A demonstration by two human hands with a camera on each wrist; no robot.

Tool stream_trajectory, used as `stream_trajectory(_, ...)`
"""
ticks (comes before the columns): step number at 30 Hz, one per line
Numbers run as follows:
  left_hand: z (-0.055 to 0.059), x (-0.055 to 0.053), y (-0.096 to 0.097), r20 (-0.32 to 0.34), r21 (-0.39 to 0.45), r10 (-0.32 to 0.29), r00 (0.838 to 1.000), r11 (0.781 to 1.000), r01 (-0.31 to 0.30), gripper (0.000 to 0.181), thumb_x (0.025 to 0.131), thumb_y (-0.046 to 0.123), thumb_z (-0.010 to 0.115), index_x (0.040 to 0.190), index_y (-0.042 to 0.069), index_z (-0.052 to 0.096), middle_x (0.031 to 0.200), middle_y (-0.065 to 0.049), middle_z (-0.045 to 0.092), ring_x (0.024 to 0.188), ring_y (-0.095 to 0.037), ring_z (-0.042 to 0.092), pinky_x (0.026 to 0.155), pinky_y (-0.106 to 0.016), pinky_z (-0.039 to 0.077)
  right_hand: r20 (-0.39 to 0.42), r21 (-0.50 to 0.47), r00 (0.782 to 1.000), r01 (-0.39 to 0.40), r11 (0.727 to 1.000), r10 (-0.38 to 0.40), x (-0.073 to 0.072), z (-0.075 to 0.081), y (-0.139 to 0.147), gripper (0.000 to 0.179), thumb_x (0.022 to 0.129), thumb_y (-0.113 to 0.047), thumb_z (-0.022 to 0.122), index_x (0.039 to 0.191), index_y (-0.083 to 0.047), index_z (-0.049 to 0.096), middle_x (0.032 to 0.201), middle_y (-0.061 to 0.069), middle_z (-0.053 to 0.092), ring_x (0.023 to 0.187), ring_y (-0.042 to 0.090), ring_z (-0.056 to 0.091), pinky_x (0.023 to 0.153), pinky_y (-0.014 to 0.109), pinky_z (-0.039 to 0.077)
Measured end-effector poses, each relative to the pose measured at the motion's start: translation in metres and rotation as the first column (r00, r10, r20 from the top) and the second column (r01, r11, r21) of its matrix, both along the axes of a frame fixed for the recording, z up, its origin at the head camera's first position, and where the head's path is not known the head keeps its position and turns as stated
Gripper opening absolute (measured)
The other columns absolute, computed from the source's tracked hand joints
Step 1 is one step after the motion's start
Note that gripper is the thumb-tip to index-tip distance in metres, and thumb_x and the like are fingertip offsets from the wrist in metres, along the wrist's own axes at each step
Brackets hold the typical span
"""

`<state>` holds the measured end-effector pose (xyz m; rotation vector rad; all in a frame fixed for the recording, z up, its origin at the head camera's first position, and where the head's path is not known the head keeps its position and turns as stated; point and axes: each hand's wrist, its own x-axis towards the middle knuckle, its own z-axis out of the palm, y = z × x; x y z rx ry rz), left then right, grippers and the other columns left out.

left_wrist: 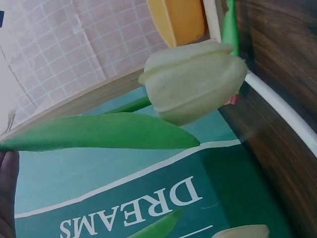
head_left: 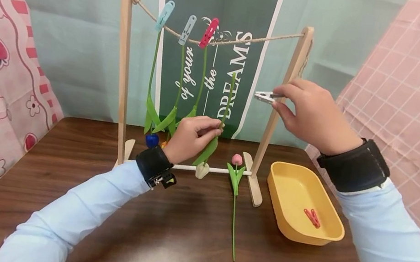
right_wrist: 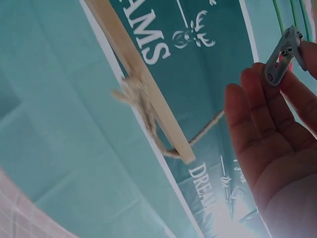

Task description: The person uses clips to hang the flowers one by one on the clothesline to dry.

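My left hand (head_left: 197, 137) pinches the green stem of an artificial white tulip (head_left: 202, 171), which hangs bloom down with its stem end pointing up below the rope. In the left wrist view the white bloom (left_wrist: 195, 82) and a long leaf (left_wrist: 99, 133) fill the middle. Between thumb and fingers, my right hand (head_left: 313, 113) holds a grey clothespin (head_left: 265, 97), its tips facing left towards the stem. The right wrist view shows this clothespin (right_wrist: 282, 57) at the fingertips. A twine rope (head_left: 267, 40) sags between two wooden posts above both hands.
Light blue (head_left: 165, 16), grey-blue (head_left: 187, 30) and red (head_left: 209, 32) clothespins hold tulips upside down on the rope, a blue bloom (head_left: 152, 140) among them. A pink tulip (head_left: 237, 159) lies across the white bottom rod. At right, a yellow basin (head_left: 286, 199) contains red clothespins (head_left: 312, 217).
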<state>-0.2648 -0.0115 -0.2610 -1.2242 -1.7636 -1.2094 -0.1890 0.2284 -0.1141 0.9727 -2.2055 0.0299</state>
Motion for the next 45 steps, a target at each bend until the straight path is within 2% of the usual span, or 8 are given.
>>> stream_trajectory(9, 0.019, -0.004, 0.002, 0.101, 0.030, 0.013, 0.995, 0.999, -0.016, 0.018, 0.090, 0.001, 0.067, 0.106, -0.006, 0.071, 0.091, -0.013, 0.071, 0.072, -0.015, 0.066, 0.064, -0.024, 0.054, -0.015, 0.049, 0.999, 0.032, 0.998, -0.031, 0.003, 0.033, -0.009, 0.020, 0.088, 0.005, 0.067, 0.107, 0.009, 0.066, 0.094, 0.022, 0.063, 0.079, 0.035, 0.059, 0.071, 0.050, 0.051)
stream_trajectory(20, 0.032, -0.005, 0.005, 0.191, 0.018, 0.065, 0.979, 0.997, -0.070, 0.019, 0.092, 0.001, 0.066, 0.109, -0.007, 0.071, 0.090, -0.014, 0.072, 0.079, -0.020, 0.068, 0.072, -0.027, 0.055, 0.017, 0.064, 0.992, 0.123, 0.990, -0.124, -0.004, 0.067, -0.022, 0.021, 0.091, 0.002, 0.064, 0.112, 0.008, 0.066, 0.098, 0.023, 0.062, 0.081, 0.038, 0.058, 0.075, 0.051, 0.050)
stream_trajectory(27, 0.040, -0.009, 0.008, 0.311, 0.031, 0.078, 0.947, 0.995, -0.092, 0.019, 0.092, 0.003, 0.065, 0.109, -0.005, 0.071, 0.087, -0.013, 0.073, 0.080, -0.019, 0.069, 0.073, -0.028, 0.054, 0.055, 0.089, 0.986, 0.155, 0.984, -0.160, -0.010, 0.087, -0.033, 0.024, 0.092, -0.001, 0.064, 0.115, 0.009, 0.066, 0.099, 0.026, 0.062, 0.083, 0.037, 0.056, 0.078, 0.050, 0.051)
stream_trajectory(32, 0.043, -0.012, 0.010, 0.311, 0.023, 0.105, 0.945, 0.993, -0.118, 0.019, 0.092, 0.002, 0.065, 0.108, -0.006, 0.071, 0.086, -0.014, 0.073, 0.080, -0.020, 0.069, 0.074, -0.029, 0.054, 0.069, 0.133, 0.982, 0.166, 0.977, -0.176, -0.015, 0.099, -0.042, 0.023, 0.094, -0.002, 0.062, 0.114, 0.010, 0.066, 0.102, 0.026, 0.063, 0.087, 0.038, 0.056, 0.084, 0.051, 0.049)
stream_trajectory(37, 0.044, -0.016, 0.011, 0.334, -0.003, 0.128, 0.934, 0.991, -0.135, 0.020, 0.093, 0.003, 0.065, 0.109, -0.005, 0.071, 0.088, -0.014, 0.073, 0.081, -0.019, 0.070, 0.073, -0.027, 0.054, 0.086, 0.166, 0.977, 0.180, 0.970, -0.196, -0.020, 0.108, -0.048, 0.022, 0.095, -0.005, 0.062, 0.112, 0.009, 0.067, 0.103, 0.026, 0.063, 0.091, 0.038, 0.057, 0.087, 0.051, 0.048)
stream_trajectory(39, 0.044, -0.017, 0.011, 0.344, -0.012, 0.140, 0.929, 0.989, -0.144, 0.020, 0.093, 0.003, 0.064, 0.110, -0.004, 0.071, 0.088, -0.013, 0.073, 0.080, -0.019, 0.069, 0.072, -0.027, 0.053, 0.095, 0.176, 0.974, 0.186, 0.967, -0.205, -0.023, 0.111, -0.050, 0.021, 0.096, -0.006, 0.061, 0.110, 0.008, 0.068, 0.101, 0.024, 0.064, 0.089, 0.037, 0.056, 0.084, 0.050, 0.047)
stream_trajectory(45, 0.044, -0.018, 0.011, 0.385, -0.036, 0.157, 0.910, 0.987, -0.155, 0.022, 0.094, 0.005, 0.064, 0.112, -0.004, 0.070, 0.091, -0.013, 0.073, 0.082, -0.020, 0.068, 0.071, -0.027, 0.053, 0.150, 0.213, 0.953, 0.229, 0.950, -0.264, -0.033, 0.121, -0.062, 0.022, 0.097, -0.008, 0.060, 0.109, 0.007, 0.069, 0.103, 0.024, 0.066, 0.091, 0.036, 0.058, 0.087, 0.051, 0.048)
